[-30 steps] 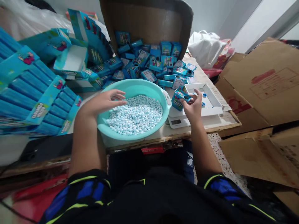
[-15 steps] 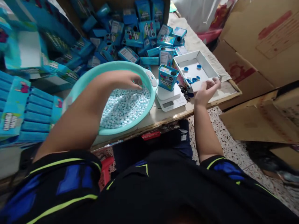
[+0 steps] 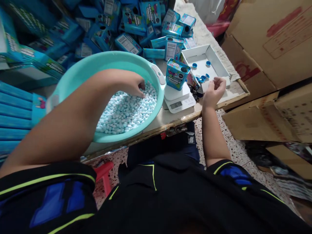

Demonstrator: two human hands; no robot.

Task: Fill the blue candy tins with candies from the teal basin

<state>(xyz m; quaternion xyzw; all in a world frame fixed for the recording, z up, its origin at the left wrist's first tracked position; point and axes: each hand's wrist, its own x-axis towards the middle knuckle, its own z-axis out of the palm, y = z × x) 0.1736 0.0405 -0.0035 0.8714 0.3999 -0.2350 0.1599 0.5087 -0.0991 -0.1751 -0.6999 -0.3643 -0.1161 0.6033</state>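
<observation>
My left hand reaches down into a turquoise basin of small pale blue and white candies. Its fingers are curled together at the candies' surface; whatever they hold is hidden. To the right of the basin, a blue candy tin stands upright on a white kitchen scale, whose display is lit. My right hand rests palm up by the near wall of a white shallow box, fingers loosely bent and apart, with nothing seen in them. Several blue caps lie in that box.
Many blue tins are heaped behind the basin. Stacked blue packs stand at the left. Dark small objects lie between scale and box. Cardboard boxes rise at the right, past the table's worn front edge.
My left hand has dipped a little lower, its fingertips now at the candies. The scale's display reads more clearly. My right hand stays by the box, and the view has shifted slightly.
</observation>
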